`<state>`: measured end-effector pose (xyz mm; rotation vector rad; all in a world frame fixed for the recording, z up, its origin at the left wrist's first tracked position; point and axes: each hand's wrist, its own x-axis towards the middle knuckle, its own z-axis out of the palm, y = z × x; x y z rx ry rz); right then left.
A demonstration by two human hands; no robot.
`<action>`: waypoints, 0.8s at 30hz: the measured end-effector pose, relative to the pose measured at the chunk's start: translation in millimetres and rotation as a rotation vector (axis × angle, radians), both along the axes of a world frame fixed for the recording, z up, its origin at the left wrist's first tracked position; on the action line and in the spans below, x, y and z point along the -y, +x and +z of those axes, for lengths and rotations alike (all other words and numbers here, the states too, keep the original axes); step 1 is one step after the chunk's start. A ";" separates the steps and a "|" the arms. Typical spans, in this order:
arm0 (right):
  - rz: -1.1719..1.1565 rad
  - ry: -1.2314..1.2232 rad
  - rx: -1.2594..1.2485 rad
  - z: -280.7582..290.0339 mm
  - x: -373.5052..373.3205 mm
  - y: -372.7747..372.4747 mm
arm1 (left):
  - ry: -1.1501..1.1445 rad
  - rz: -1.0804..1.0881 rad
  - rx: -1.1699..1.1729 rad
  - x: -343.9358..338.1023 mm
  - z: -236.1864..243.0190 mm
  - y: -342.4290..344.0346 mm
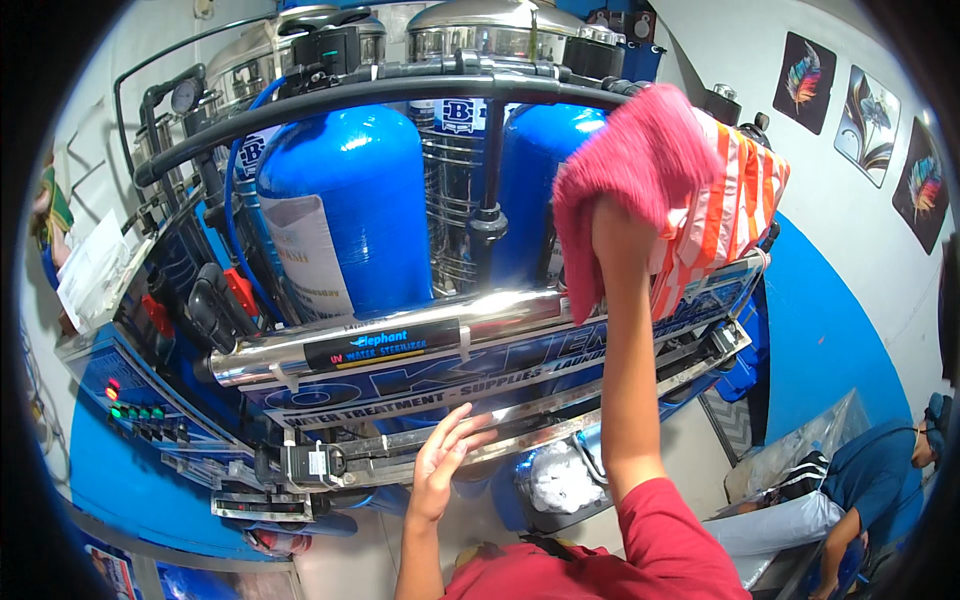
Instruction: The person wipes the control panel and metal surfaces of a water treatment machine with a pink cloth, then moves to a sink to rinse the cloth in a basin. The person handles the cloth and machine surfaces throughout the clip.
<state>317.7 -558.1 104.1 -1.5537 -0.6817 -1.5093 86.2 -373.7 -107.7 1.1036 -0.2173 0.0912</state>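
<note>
I see the fuzzy dark-pink cloth (640, 145) covering the right hand's (622, 225) fingers, one end hanging left of the wrist, beside orange-and-white striped fabric (735, 195); I can't tell whether they're closed. The left hand (447, 462) is loosely spread.

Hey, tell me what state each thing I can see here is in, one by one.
Reddish-pink towel, bunched over the right hand
Right hand, at the towel, fingers hidden
Left hand, open, empty
Orange-and-white striped fabric, rumpled, hanging
Left blue tank, upright
Right blue tank, upright, partly hidden
Steel sterilizer tube, horizontal
Red indicator light, lit
Pressure gauge, reading too small to tell
</note>
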 end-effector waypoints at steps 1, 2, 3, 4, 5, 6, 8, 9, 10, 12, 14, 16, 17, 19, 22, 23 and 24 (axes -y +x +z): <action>-0.120 -0.115 0.103 21.8 -0.3 7.1 | 0.003 -0.004 0.001 1.8 1.2 0.9; -0.240 -0.215 0.217 42.9 -0.1 16.1 | 0.006 -0.009 0.007 3.9 2.2 2.4; -0.364 -0.248 0.284 55.5 -0.1 21.5 | 0.013 -0.015 0.018 5.7 3.0 2.9; -0.499 -0.292 0.346 64.8 1.1 26.0 | 0.012 -0.024 0.022 7.5 3.5 3.8; -0.507 -0.316 0.306 69.8 3.3 27.7 | 0.012 -0.027 0.026 9.7 3.6 3.9; -0.526 -0.350 0.262 74.6 5.2 28.2 | 0.013 -0.030 0.030 11.4 3.5 4.3; -0.593 -0.403 0.096 90.6 7.6 27.7 | 0.006 -0.044 0.006 14.6 3.1 5.1; -0.526 -0.516 -0.025 102.7 11.8 25.8 | 0.005 -0.052 0.002 15.8 2.8 5.6; -0.444 -0.630 -0.108 114.8 15.3 23.4 | 0.018 -0.053 -0.019 16.8 2.7 5.9; -0.501 -1.128 -0.220 150.5 16.4 26.4 | 0.000 -0.058 -0.013 19.8 2.1 7.1; -0.176 -1.147 -0.640 166.8 14.7 29.4 | -0.007 -0.054 -0.013 22.9 1.3 6.5; -0.253 -1.017 -0.438 157.1 16.6 33.5 | -0.024 -0.047 0.003 27.4 -0.7 5.9; -0.395 -0.897 -0.273 140.0 16.6 34.8 | -0.027 -0.053 0.018 29.5 -2.1 5.3; -0.511 -0.556 -0.023 100.7 16.7 37.5 | -0.025 -0.074 0.004 33.1 -6.1 4.0; -0.510 -0.275 0.526 64.5 9.8 48.4 | -0.001 -0.106 -0.022 36.6 -10.1 1.6; -0.531 -0.248 0.503 55.0 5.5 48.7 | -0.001 -0.104 -0.019 37.5 -10.1 0.6; -0.514 -0.245 0.445 55.8 4.4 50.2 | 0.008 -0.109 0.002 37.8 -9.0 -0.6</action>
